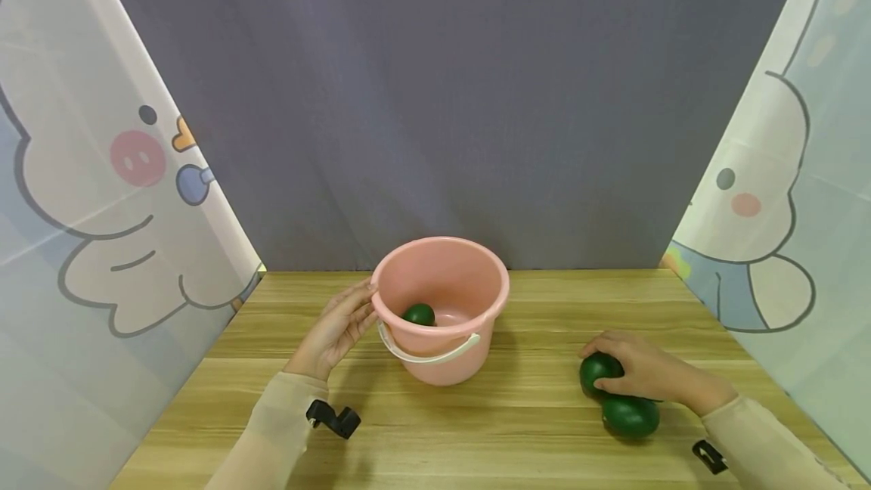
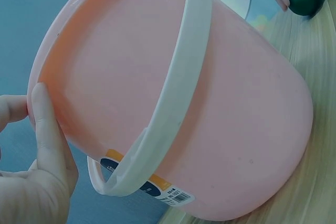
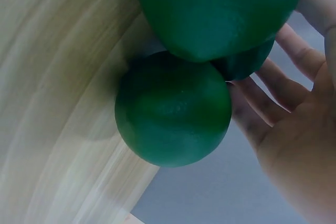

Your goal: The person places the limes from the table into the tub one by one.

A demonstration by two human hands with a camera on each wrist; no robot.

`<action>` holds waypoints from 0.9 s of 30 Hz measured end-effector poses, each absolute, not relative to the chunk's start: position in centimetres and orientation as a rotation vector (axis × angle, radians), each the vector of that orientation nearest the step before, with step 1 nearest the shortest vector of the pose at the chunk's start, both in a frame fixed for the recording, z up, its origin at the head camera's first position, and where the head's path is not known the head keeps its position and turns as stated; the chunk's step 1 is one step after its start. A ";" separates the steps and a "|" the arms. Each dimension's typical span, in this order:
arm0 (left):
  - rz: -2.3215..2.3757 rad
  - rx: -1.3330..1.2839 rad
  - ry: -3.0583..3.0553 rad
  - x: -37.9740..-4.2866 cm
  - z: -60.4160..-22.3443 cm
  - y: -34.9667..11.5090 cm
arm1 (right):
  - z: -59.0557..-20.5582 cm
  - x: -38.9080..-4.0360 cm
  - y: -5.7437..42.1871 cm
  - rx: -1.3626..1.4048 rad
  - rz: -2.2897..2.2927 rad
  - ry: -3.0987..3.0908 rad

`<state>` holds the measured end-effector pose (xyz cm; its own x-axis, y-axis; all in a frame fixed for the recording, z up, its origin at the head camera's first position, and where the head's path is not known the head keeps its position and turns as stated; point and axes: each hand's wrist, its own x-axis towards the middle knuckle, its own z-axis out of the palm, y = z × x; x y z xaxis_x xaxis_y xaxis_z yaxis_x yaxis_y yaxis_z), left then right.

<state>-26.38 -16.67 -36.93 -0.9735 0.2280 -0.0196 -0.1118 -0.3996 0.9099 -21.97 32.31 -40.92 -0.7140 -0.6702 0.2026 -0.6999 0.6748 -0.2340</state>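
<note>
"I'm checking both feeds: what's the left hand point(image 1: 333, 333) doing?"

"I'm seeing it gripping a round pink plastic bucket point(image 1: 463, 289) at its edge, thumb and fingertips pinching from nine o'clock. A curved white plastic handle point(image 2: 184, 77) is hanging down the six o'clock side, and one smooth dark green rounded piece point(image 1: 418, 314) is lying inside, toward seven."

"And the right hand point(image 1: 643, 369)?"

"I'm finding it well apart from the bucket, at four o'clock, thumb and fingers curling round a second dark green piece point(image 1: 600, 371). Another green piece point(image 1: 630, 417) is sitting just beside that, at its five o'clock. Through the right wrist camera I'm making out one more, a darker green piece point(image 3: 249, 61), partly hiding behind its neighbours."

"Is the gripped piece touching wood?"

"I'm not managing to tell. The bucket is standing upright on a yellowish wood-grain table point(image 1: 537, 422). Beyond it, a plain dark grey cloth point(image 1: 435, 97) is hanging at twelve o'clock, with pale cartoon-printed sheets point(image 1: 102, 172) flanking at ten and two."
</note>
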 end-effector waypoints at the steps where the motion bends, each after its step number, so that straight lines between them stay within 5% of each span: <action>1: 2.466 0.156 1.592 -26.4 -36.9 -16.7 | -41.0 -22.0 32.3 1.141 0.457 -2.790; 27: 2.478 0.153 1.563 -26.3 -37.0 -16.7 | -41.3 -22.4 32.1 1.066 0.600 -3.031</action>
